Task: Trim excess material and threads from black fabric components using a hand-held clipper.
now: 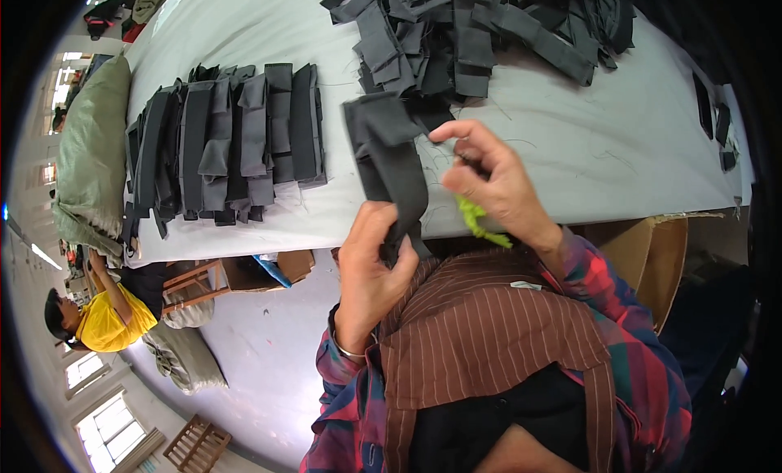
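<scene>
My left hand [371,269] pinches the lower end of a dark grey fabric strip [383,151], folded and sewn, held up over the table's near edge. Beside the strip's upper right side is my right hand [497,176], its index finger and thumb apart and the other fingers curled round a small dark tool [472,165] mostly hidden in the palm. Bright green yarn [481,222] hangs from under that hand. Beyond both hands lies a loose heap of similar grey strips [464,41].
Neatly lined-up grey strips [224,139] lie on the white-covered table [269,25] at left. Loose threads are scattered at right. A cardboard box [656,261] stands below the right edge. Stuffed sacks [94,147] and a person in yellow [118,314] are at far left.
</scene>
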Demonstrator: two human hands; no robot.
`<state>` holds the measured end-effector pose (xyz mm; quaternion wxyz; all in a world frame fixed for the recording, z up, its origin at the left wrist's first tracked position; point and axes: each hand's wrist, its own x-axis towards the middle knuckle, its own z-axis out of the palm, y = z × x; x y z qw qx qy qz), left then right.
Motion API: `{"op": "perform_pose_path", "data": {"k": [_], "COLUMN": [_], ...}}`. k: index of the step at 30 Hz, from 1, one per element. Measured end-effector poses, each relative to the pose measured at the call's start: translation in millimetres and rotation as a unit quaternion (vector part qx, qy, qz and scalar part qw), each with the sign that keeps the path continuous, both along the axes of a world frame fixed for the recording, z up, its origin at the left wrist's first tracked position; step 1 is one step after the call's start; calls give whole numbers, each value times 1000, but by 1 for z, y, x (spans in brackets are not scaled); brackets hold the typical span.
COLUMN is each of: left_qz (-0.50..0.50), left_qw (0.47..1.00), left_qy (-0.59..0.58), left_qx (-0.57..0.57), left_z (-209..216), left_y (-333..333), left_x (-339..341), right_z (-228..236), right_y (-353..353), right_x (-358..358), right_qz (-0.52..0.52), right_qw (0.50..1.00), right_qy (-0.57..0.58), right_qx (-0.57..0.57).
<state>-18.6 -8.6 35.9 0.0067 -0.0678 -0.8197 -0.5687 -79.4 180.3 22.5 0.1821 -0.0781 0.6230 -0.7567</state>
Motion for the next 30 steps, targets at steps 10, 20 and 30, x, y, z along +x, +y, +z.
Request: {"op": "perform_pose_path", "data": {"k": [10, 20, 30], "left_qz": [-44, 7, 41], "left_qw": [993, 949, 922], "left_qy": [83, -170, -218], "left_qx": [-72, 267, 319], "left_z": [-15, -27, -33], "left_y": [20, 11, 18], "left_x": [-2, -29, -36], "right_z": [-25, -26, -33], "right_y": [-20, -22, -15], "right_x": [5, 11, 10], "right_qz": [-79, -55, -78], "right_qw": [997, 991, 996], "right_qy": [10, -22, -25], "right_qx": [3, -118, -44]}}
